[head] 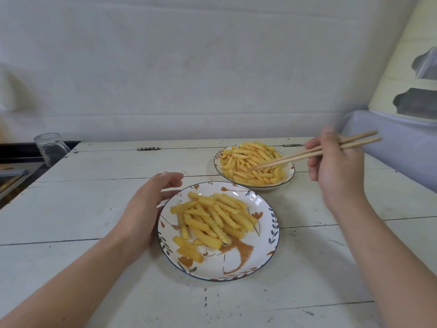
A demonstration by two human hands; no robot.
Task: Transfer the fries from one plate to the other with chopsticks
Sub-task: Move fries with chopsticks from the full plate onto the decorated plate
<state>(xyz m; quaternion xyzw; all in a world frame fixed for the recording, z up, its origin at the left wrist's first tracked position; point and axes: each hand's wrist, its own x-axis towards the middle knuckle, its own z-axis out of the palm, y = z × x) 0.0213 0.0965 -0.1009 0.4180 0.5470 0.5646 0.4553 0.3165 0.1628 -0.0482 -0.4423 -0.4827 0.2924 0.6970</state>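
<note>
Head view: glass jar (pixel 50 147) stood at table's (pixel 94 209) ten o'clock. Right hand (pixel 335 166) gripped chopsticks (pixel 314 153), tips pointing eight o'clock into far plate's (pixel 289 177) fries (pixel 253 162). Left hand (pixel 146 209), fingers loosely spread, touched near plate (pixel 260 261).

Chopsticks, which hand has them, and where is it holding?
The right hand holds the chopsticks near their thick upper ends; the left hand holds nothing.
</note>
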